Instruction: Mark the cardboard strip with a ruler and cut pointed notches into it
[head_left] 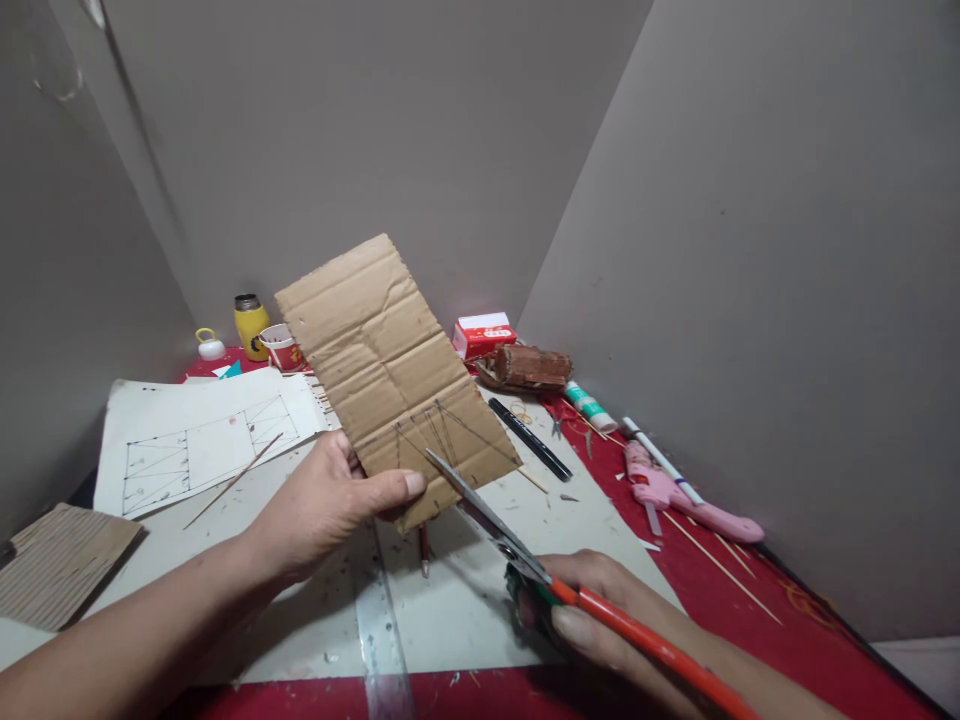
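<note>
My left hand [319, 505] grips a piece of corrugated cardboard [375, 340] by its lower left edge, thumb on the front face. Creases run across the cardboard, and dark pen lines form angled shapes near its lower end. In my right hand [592, 605] is a pair of scissors [525, 560] with orange-red handle. One blade lies over the front of the cardboard at its lower edge, its tip near the pen lines; the other blade is hidden behind the sheet. Part of the handle is covered by my fingers.
A paper with a line drawing [157, 465] lies left, near a corrugated cardboard piece [67, 560]. A clear ruler [379, 620] lies in front. At right are a black marker [529, 440], a pink glue gun [667, 490] and a glue stick tube [591, 405]. A yellow bottle [251, 325] stands behind.
</note>
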